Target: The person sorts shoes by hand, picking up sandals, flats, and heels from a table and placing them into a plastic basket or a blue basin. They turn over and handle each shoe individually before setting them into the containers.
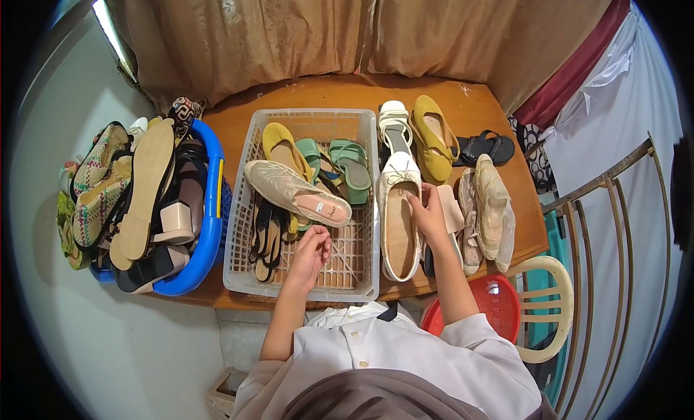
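My right hand [429, 216] grips the inner side of a white flat shoe [400, 217] with a bow, its thumb inside the opening. The shoe stands toe-away beside the right wall of a clear plastic crate [374, 239]. Over the front of that crate is my left hand [312, 255], its fingers curled near the heel of a beige slip-on [296, 192]; whether it holds anything small is hidden. Under and around the slip-on lie a yellow flat [283, 147], green sandals [352, 176] and black sandals [269, 236].
A blue basket [211, 225] heaped with shoes stands at the left. Right of the crate, the wooden table [531, 221] bears a yellow flat [432, 142], black sandals [486, 147] and beige shoes [491, 207]. A red basket [499, 304] and cream chair [560, 304] stand near its front right.
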The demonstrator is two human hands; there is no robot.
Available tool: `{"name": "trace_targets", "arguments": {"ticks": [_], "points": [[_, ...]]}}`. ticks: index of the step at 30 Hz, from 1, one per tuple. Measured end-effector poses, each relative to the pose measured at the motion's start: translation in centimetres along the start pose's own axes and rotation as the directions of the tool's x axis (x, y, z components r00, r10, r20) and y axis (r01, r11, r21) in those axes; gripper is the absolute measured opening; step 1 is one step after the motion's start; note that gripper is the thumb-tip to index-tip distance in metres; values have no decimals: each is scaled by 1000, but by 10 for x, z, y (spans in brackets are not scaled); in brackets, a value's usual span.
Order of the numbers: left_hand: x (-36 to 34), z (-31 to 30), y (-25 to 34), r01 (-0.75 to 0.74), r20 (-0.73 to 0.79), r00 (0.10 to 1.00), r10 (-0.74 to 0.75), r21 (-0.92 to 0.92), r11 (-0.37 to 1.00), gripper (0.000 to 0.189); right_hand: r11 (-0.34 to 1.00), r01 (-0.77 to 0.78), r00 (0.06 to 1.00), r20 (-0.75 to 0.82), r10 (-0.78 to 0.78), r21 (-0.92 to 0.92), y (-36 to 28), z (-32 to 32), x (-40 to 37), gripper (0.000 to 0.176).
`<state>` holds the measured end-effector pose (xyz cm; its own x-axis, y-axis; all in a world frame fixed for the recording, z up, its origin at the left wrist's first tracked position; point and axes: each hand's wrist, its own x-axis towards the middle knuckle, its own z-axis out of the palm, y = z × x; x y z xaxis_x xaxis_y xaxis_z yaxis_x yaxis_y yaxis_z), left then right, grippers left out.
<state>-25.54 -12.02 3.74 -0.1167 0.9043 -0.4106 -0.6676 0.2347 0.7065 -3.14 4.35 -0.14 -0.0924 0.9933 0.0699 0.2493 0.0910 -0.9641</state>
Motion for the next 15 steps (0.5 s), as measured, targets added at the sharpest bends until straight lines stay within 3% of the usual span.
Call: {"name": "trace_targets", "arguments": {"ticks": [7, 8, 11, 14, 15], "points": [[4, -6, 4, -42, -27, 999, 42, -20, 999, 5, 1000, 5, 999, -48, -5, -5, -27, -19, -12, 49], [6, -9, 4, -76, -77, 994, 77, 25, 997, 7, 996, 16, 998, -62, -21, -82, -30, -23, -14, 48], [16, -18, 7, -148, -242, 952, 185, 163, 975, 20, 998, 15, 999, -39, -18, -68, -45, -32, -21, 45], [34, -21, 10, -11, -431, 895, 116, 239, 971, 30, 998, 31, 999, -20, -32, -47, -53, -36, -29, 41], [46, -30, 6, 63, -449, 883, 140, 409, 910, 39, 999, 27, 1000, -3, -27, -40, -57, -37, -31, 40]]}}
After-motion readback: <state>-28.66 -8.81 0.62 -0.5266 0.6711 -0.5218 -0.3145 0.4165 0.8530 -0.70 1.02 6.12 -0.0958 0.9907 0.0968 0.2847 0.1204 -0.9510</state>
